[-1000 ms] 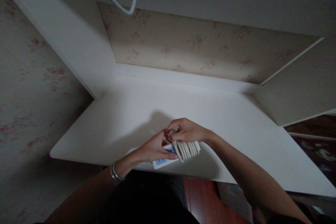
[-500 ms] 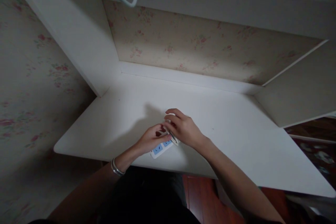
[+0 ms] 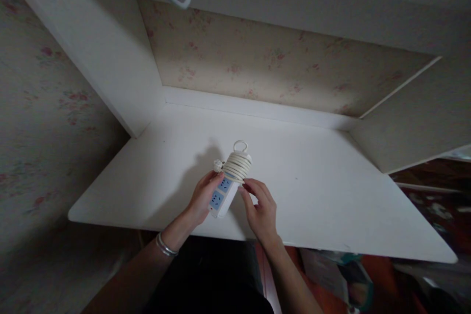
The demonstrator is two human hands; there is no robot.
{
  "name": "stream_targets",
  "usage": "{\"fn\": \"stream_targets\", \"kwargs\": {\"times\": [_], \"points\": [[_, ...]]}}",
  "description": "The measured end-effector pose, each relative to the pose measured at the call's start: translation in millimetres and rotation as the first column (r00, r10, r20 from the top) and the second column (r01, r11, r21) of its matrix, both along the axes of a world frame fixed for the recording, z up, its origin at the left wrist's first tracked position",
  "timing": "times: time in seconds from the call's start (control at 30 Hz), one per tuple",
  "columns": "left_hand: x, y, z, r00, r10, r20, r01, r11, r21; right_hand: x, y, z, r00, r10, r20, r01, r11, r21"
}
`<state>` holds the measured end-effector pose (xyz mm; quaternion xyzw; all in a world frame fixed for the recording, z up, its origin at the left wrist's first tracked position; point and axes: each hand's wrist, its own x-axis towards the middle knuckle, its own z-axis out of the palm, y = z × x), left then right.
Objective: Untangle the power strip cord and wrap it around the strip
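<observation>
A white power strip [image 3: 225, 201] with blue socket panels is held tilted above the desk. Its white cord [image 3: 237, 167] is wound in several turns round the far half, and one loop sticks out past the far end. The plug [image 3: 218, 166] hangs at the left side of the coil. My left hand [image 3: 201, 197] is closed round the strip's left side, thumb on top near the windings. At the coil's lower right edge, the thumb and forefinger of my right hand [image 3: 260, 206] pinch the cord; its other fingers are curled.
The white desk [image 3: 316, 196] has a raised back edge and panels on both sides. Overhead hangs a pale bent tube [image 3: 180, 2]. Below the front edge at right, bags and other items [image 3: 338, 274] lie on the reddish floor.
My right hand has come from over the strip's far end down to its near right side. The coil, plug and both socket panels now show. The camera view has shifted slightly.
</observation>
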<state>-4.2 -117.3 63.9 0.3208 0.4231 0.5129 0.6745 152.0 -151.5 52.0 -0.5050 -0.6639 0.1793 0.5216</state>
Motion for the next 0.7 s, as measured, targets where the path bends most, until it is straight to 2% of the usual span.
{"fn": "stream_targets", "kwargs": {"times": [0.1,0.27,0.4,0.5,0.57,0.7], "points": [[6,-5,-2.5,1.0,-0.002,0.023,0.002,1.0,-0.008,2,2,1.1,0.995,-0.092,0.044,0.089,0.995,0.055],[10,-12,-2.8,0.999,0.05,0.002,-0.05,0.999,-0.003,5,0,-3.3,0.988,-0.074,0.139,0.06,0.993,0.102],[11,-12,0.8,0.998,0.062,-0.023,-0.062,0.998,0.02,-1,-5,-7.0,0.993,-0.081,0.089,0.072,0.992,0.1],[12,-11,2.2,0.996,0.076,-0.035,-0.075,0.997,0.033,-5,-6,-4.0,0.991,-0.108,-0.073,0.107,0.994,-0.026],[14,-10,1.9,0.995,0.084,-0.047,-0.082,0.996,0.029,-5,-3,-0.3,0.962,-0.144,-0.231,0.113,0.983,-0.142],[18,-9,0.7,0.989,0.12,-0.085,-0.119,0.993,0.014,-9,1,5.0,0.852,-0.131,-0.506,-0.024,0.957,-0.288]]}}
